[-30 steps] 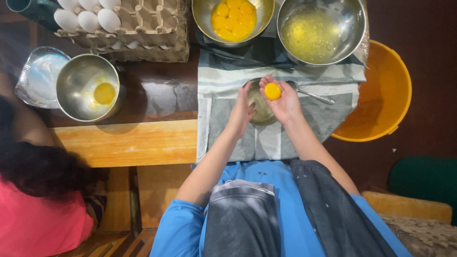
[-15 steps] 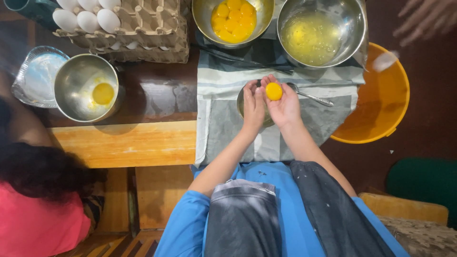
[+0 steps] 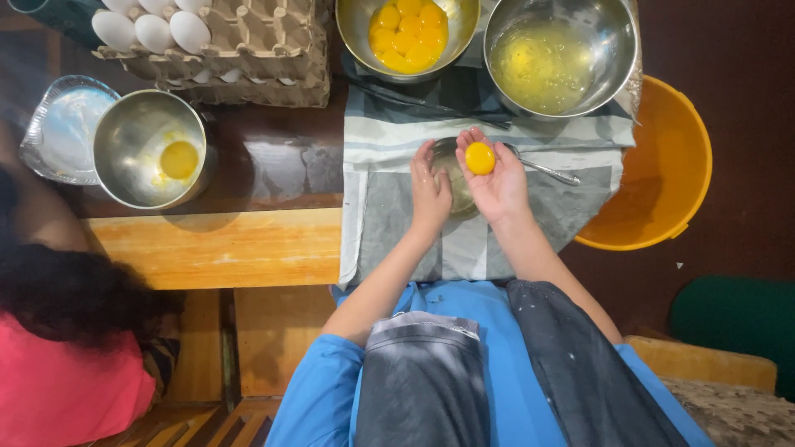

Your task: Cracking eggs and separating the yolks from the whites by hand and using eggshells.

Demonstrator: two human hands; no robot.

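The right hand (image 3: pixel 497 184) is cupped palm up with a whole yolk (image 3: pixel 479 157) resting on its fingers, loosely cradled rather than squeezed. The left hand (image 3: pixel 431 189) sits just beside it, fingers curled against the rim of a small bowl (image 3: pixel 454 178) that lies under both hands; whether it truly grips the bowl I cannot tell. A spoon (image 3: pixel 546 170) sticks out from the bowl toward the right. All this is above a striped cloth (image 3: pixel 389 223) spread over the table edge. At the top, touching the cloth, stand 2 steel bowls: the yolk bowl (image 3: pixel 407 33), holding many yolks, and just right of it the whites bowl (image 3: pixel 563 58), filled with pale, clear liquid. An orange bucket (image 3: pixel 654 182) sits to the right, lower than the table and partly under the whites bowl. To the left, well apart from the hands, a third steel bowl (image 3: pixel 149 149) holds 1 yolk, beside a foil dish (image 3: pixel 58 124). Behind them a cardboard tray (image 3: pixel 248 50) carries 3 white eggs (image 3: pixel 153 31) at its left end. A second person in a pink top (image 3: pixel 58 389) is at the lower left, dark hair toward the camera.
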